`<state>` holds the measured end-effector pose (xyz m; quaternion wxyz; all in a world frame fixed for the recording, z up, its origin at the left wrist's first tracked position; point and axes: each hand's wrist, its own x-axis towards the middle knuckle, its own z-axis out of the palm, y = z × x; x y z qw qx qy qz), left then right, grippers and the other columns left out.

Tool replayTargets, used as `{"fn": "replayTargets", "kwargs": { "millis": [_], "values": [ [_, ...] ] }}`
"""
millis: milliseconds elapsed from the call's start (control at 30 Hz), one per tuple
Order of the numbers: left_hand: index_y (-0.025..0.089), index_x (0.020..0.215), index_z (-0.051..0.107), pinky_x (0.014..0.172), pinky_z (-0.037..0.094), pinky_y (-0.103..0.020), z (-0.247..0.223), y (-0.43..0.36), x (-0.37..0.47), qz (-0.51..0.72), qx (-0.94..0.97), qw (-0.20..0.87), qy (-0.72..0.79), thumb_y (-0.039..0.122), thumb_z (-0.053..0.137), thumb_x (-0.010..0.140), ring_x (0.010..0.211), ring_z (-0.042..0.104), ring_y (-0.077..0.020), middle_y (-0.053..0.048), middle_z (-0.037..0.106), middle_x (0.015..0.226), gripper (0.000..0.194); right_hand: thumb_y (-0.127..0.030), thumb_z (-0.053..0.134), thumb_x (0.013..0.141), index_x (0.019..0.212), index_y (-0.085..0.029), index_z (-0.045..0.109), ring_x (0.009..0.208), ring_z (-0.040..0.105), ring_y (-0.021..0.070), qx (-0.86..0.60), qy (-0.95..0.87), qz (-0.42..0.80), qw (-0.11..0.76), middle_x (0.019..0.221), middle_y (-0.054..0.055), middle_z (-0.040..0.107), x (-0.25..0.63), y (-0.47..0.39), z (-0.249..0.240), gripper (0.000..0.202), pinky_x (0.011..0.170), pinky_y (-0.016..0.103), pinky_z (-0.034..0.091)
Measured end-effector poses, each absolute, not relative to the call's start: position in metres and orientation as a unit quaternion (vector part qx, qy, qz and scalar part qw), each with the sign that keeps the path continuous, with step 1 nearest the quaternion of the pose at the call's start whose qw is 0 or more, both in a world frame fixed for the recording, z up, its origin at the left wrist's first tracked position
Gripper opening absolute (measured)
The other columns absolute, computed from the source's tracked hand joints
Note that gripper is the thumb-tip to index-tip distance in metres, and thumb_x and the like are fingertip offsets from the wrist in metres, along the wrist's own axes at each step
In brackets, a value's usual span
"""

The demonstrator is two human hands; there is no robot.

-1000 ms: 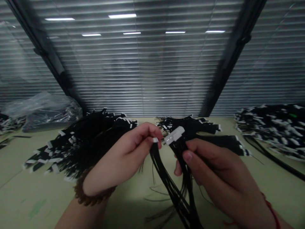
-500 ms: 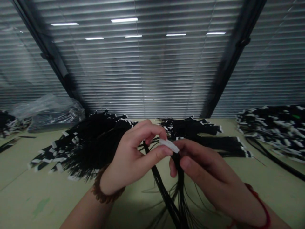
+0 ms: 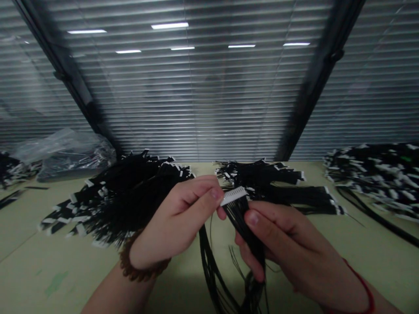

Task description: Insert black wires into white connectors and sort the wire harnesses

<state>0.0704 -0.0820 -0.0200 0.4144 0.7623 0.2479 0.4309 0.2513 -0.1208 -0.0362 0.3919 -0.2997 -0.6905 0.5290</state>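
Note:
A white connector [image 3: 234, 196] with a row of small slots faces up near the middle, and a flat bundle of black wires [image 3: 244, 218] runs down from it. My left hand [image 3: 186, 213] pinches the connector's left end between thumb and fingers. Just below the connector, my right hand [image 3: 281, 240] is closed around the black wires, its thumb on top. More black wires [image 3: 209, 266] hang in a loop beneath my hands, toward the bottom edge.
Piles of black wires with white connectors lie at the left [image 3: 131, 196], the back middle [image 3: 268, 174] and the right [image 3: 376, 174] of the pale green table [image 3: 65, 261]. A clear plastic bag [image 3: 78, 152] rests at the back left. Blinds [image 3: 203, 109] stand behind.
The connector has turned, so its slotted face now shows. My left hand has shifted left to its end, and my right hand has moved slightly down along the wires, which now spread flat.

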Motion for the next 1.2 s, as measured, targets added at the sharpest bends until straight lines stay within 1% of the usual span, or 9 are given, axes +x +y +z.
{"fn": "replayTargets", "kwargs": {
  "millis": [200,367,567,667,800,967,1033,1133,1200],
  "values": [
    [0.019,0.057,0.045,0.055,0.032,-0.028,-0.027,-0.080,0.073,0.381,0.700,0.536,0.280,0.040,0.043,0.093,0.055,0.039,-0.0133,0.001,0.043,0.057,0.041,-0.037,0.036,0.101,0.085,-0.017,0.053,0.047,0.044,0.0021,-0.260,-0.630,0.622,0.387,0.060,-0.004,0.052,0.250,-0.123,-0.035,0.032,0.049,0.015,0.033],
    [0.018,0.053,0.040,0.051,0.028,-0.025,-0.028,-0.079,0.079,0.381,0.614,0.640,0.262,0.036,0.050,0.087,0.050,0.032,-0.0097,0.004,0.034,0.052,0.040,-0.037,0.038,0.100,0.084,-0.017,0.054,0.048,0.044,0.0022,-0.238,-0.598,0.658,0.390,0.061,-0.004,0.051,0.250,-0.127,-0.034,0.031,0.048,0.014,0.033],
    [0.017,0.056,0.040,0.045,0.026,-0.021,-0.029,-0.080,0.084,0.349,0.526,0.735,0.248,0.036,0.057,0.083,0.048,0.028,-0.0074,0.006,0.031,0.053,0.037,-0.037,0.041,0.099,0.096,-0.017,0.059,0.048,0.047,0.0006,-0.229,-0.576,0.680,0.391,0.069,-0.003,0.052,0.250,-0.127,-0.035,0.027,0.048,0.012,0.034],
    [0.017,0.055,0.040,0.045,0.027,-0.020,-0.029,-0.081,0.084,0.343,0.511,0.744,0.260,0.036,0.059,0.081,0.048,0.029,-0.0070,0.006,0.031,0.053,0.038,-0.038,0.042,0.099,0.086,-0.015,0.058,0.048,0.047,0.0009,-0.233,-0.568,0.688,0.387,0.065,-0.003,0.052,0.249,-0.127,-0.035,0.030,0.048,0.012,0.034],
    [0.016,0.055,0.043,0.046,0.028,-0.021,-0.028,-0.082,0.081,0.363,0.553,0.707,0.250,0.040,0.058,0.084,0.049,0.033,-0.0082,0.004,0.034,0.054,0.040,-0.041,0.046,0.097,0.085,-0.014,0.057,0.046,0.046,0.0017,-0.205,-0.534,0.730,0.373,0.057,-0.003,0.051,0.252,-0.124,-0.037,0.032,0.046,0.011,0.032],
    [0.014,0.072,0.061,0.060,0.036,-0.023,-0.027,-0.081,0.076,0.424,0.716,0.508,0.223,0.042,0.051,0.092,0.064,0.044,-0.0117,-0.001,0.050,0.070,0.036,-0.048,0.065,0.082,0.080,-0.013,0.057,0.041,0.043,0.0036,-0.162,-0.490,0.804,0.296,0.055,-0.002,0.053,0.255,-0.114,-0.039,0.036,0.038,0.013,0.027],
    [0.015,0.077,0.062,0.063,0.037,-0.025,-0.027,-0.079,0.075,0.424,0.742,0.463,0.234,0.050,0.044,0.093,0.068,0.046,-0.0131,-0.002,0.054,0.073,0.042,-0.046,0.072,0.077,0.071,-0.014,0.052,0.043,0.042,0.0031,-0.202,-0.521,0.760,0.333,0.054,-0.002,0.055,0.253,-0.110,-0.040,0.038,0.042,0.014,0.028],
    [0.016,0.068,0.054,0.057,0.035,-0.026,-0.029,-0.079,0.074,0.417,0.747,0.452,0.253,0.065,0.032,0.090,0.063,0.042,-0.0133,-0.001,0.048,0.066,0.058,-0.035,0.078,0.071,0.060,-0.016,0.042,0.049,0.045,0.0040,-0.295,-0.579,0.639,0.410,0.053,-0.003,0.055,0.248,-0.108,-0.040,0.042,0.048,0.015,0.033],
    [0.016,0.061,0.048,0.053,0.031,-0.025,-0.029,-0.079,0.073,0.408,0.744,0.460,0.263,0.059,0.038,0.091,0.057,0.034,-0.0113,0.002,0.040,0.060,0.053,-0.029,0.079,0.070,0.058,-0.016,0.041,0.048,0.044,0.0044,-0.337,-0.601,0.580,0.434,0.052,-0.004,0.053,0.246,-0.109,-0.040,0.042,0.046,0.015,0.032]
  ]
}}
